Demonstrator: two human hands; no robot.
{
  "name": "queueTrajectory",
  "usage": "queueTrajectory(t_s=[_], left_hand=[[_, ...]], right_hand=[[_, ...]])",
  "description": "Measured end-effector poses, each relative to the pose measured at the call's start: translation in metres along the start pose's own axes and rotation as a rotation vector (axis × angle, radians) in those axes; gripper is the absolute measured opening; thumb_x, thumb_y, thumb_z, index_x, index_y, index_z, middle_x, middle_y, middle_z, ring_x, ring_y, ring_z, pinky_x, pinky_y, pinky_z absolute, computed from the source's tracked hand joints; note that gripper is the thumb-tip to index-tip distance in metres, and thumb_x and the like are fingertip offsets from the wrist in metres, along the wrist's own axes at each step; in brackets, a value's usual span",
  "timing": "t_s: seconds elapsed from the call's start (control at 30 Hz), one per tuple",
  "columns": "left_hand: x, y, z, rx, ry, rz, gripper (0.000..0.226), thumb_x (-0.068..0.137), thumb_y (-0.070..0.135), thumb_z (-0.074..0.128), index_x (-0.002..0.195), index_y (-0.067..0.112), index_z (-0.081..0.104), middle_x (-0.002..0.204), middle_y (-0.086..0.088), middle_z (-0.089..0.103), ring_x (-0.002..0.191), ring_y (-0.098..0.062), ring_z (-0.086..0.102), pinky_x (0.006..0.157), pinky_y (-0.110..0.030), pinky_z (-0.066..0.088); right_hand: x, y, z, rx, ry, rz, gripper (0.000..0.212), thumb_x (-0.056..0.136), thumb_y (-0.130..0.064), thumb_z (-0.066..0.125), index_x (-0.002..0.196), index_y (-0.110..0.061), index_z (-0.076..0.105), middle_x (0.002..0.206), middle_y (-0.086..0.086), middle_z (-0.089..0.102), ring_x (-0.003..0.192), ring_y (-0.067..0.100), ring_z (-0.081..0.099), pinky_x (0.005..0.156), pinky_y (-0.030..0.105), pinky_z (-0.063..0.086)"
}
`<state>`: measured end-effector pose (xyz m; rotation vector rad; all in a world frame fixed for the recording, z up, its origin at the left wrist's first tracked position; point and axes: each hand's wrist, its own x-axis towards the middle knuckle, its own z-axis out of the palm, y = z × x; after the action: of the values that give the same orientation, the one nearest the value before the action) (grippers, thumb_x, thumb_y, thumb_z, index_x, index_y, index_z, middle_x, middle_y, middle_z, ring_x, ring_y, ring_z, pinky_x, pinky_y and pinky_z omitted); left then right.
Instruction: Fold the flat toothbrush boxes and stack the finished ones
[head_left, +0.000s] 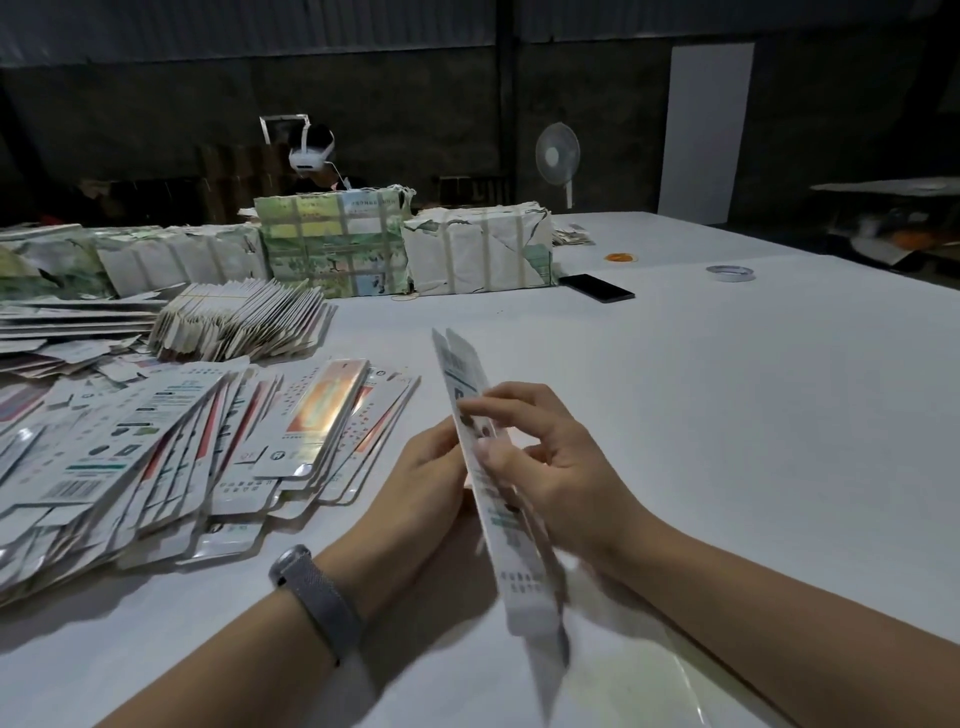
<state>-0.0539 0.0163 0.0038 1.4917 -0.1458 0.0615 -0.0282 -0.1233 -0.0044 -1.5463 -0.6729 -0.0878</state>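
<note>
1. I hold one toothbrush box (498, 519) w/ both hands, above the white worktop (727, 415). It stands on its long edge, one end near my body, the other end pointing away from me.
2. My left hand (421, 478) is on the left side of the box, fingers curled behind it, so I see only the back of the hand. A grey wristband (317, 597) is on this wrist.
3. My right hand (545, 457) is on the right side: thumb presses on the printed face, index finger lies across the upper part, other fingers are bent and loose behind.
4. Left of my hands, on the worktop, lies a fanned pile of flat boxes (208, 447), many layers, overlapping; one on top has an orange shiny panel.
5. Behind it, a banded bundle of boxes (244, 327) lies on its side.
6. Farther, approx. in a row: wrapped packs (332, 244) tied w/ straps.
7. Right of the packs: a black phone (596, 287), a tape roll (730, 272), a small orange round thing (621, 257), all well apart from me.
8. At the back: another person w/ a white headset (311, 150) behind the packs, a standing fan (557, 156), a white panel (704, 130) at the dark wall.
</note>
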Motion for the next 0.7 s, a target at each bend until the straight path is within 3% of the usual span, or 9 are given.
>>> queueTrajectory(t_s=[0.1,0.17,0.27,0.33,0.47,0.53,0.6,0.63,0.7], left_hand=[[0.001,0.003,-0.007,-0.154,0.0,-0.089,0.037,0.102,0.018,0.045,0.086,0.014,0.079,0.072,-0.014,0.072,0.06,-0.027,0.072,0.05,-0.029,0.056],[0.003,0.003,-0.013,-0.22,-0.007,-0.125,0.051,0.103,0.036,0.038,0.088,0.012,0.081,0.083,-0.018,0.074,0.069,-0.03,0.074,0.055,-0.033,0.058],[0.004,0.001,-0.014,-0.263,-0.048,-0.14,0.064,0.098,0.064,0.03,0.106,0.025,0.079,0.108,-0.017,0.076,0.09,-0.032,0.076,0.066,-0.036,0.061],[0.004,0.001,-0.012,-0.291,-0.072,-0.165,0.067,0.098,0.067,0.025,0.106,0.03,0.079,0.111,-0.015,0.076,0.094,-0.032,0.076,0.067,-0.037,0.061],[0.003,0.004,-0.011,-0.23,-0.017,-0.155,0.059,0.1,0.063,0.032,0.106,0.024,0.076,0.09,-0.014,0.078,0.071,-0.028,0.076,0.052,-0.032,0.059],[0.002,0.004,-0.01,-0.204,-0.019,-0.134,0.056,0.103,0.058,0.03,0.108,0.023,0.073,0.087,-0.013,0.078,0.068,-0.027,0.076,0.05,-0.031,0.058],[0.002,0.002,-0.009,-0.152,-0.017,-0.116,0.055,0.103,0.057,0.03,0.118,0.021,0.068,0.091,-0.013,0.078,0.071,-0.026,0.076,0.054,-0.032,0.059],[0.002,0.0,-0.008,-0.13,-0.015,-0.113,0.055,0.1,0.058,0.032,0.117,0.021,0.07,0.091,-0.012,0.078,0.072,-0.026,0.076,0.056,-0.032,0.06],[0.003,-0.003,-0.006,-0.097,-0.025,-0.096,0.054,0.093,0.061,0.036,0.098,0.029,0.08,0.084,-0.008,0.078,0.068,-0.023,0.075,0.055,-0.03,0.06]], right_hand=[[0.001,0.0,-0.003,-0.119,0.062,-0.009,0.033,0.087,-0.017,0.076,0.114,-0.033,0.069,0.123,-0.015,0.05,0.107,-0.008,0.055,0.073,0.004,0.046],[0.0,0.0,-0.005,-0.088,0.059,0.011,0.042,0.084,-0.012,0.077,0.118,-0.032,0.063,0.125,-0.015,0.049,0.1,-0.012,0.057,0.07,0.005,0.049],[-0.001,0.003,-0.005,-0.108,0.033,0.023,0.057,0.086,-0.008,0.075,0.132,-0.034,0.054,0.121,-0.018,0.05,0.098,-0.008,0.059,0.071,0.014,0.054],[-0.001,0.005,-0.003,-0.075,-0.002,0.049,0.064,0.089,-0.01,0.072,0.14,-0.039,0.046,0.118,-0.018,0.053,0.101,-0.001,0.061,0.073,0.022,0.058],[-0.001,0.008,-0.001,0.051,-0.045,0.09,0.072,0.087,-0.015,0.072,0.139,-0.054,0.041,0.125,-0.014,0.056,0.108,0.014,0.066,0.075,0.036,0.062],[0.0,0.009,-0.001,0.098,-0.024,0.105,0.069,0.084,-0.023,0.073,0.125,-0.068,0.042,0.12,-0.026,0.057,0.106,0.01,0.068,0.072,0.034,0.062],[0.003,0.008,-0.002,0.124,-0.008,0.119,0.066,0.087,-0.027,0.073,0.113,-0.076,0.037,0.109,-0.043,0.056,0.101,-0.004,0.066,0.067,0.027,0.06],[0.004,0.009,-0.003,0.131,-0.005,0.125,0.062,0.087,-0.03,0.072,0.112,-0.075,0.037,0.109,-0.043,0.057,0.101,-0.006,0.066,0.067,0.025,0.06],[0.007,0.011,-0.005,0.18,-0.01,0.151,0.055,0.083,-0.034,0.071,0.115,-0.069,0.041,0.117,-0.023,0.065,0.102,0.005,0.069,0.071,0.031,0.061]])
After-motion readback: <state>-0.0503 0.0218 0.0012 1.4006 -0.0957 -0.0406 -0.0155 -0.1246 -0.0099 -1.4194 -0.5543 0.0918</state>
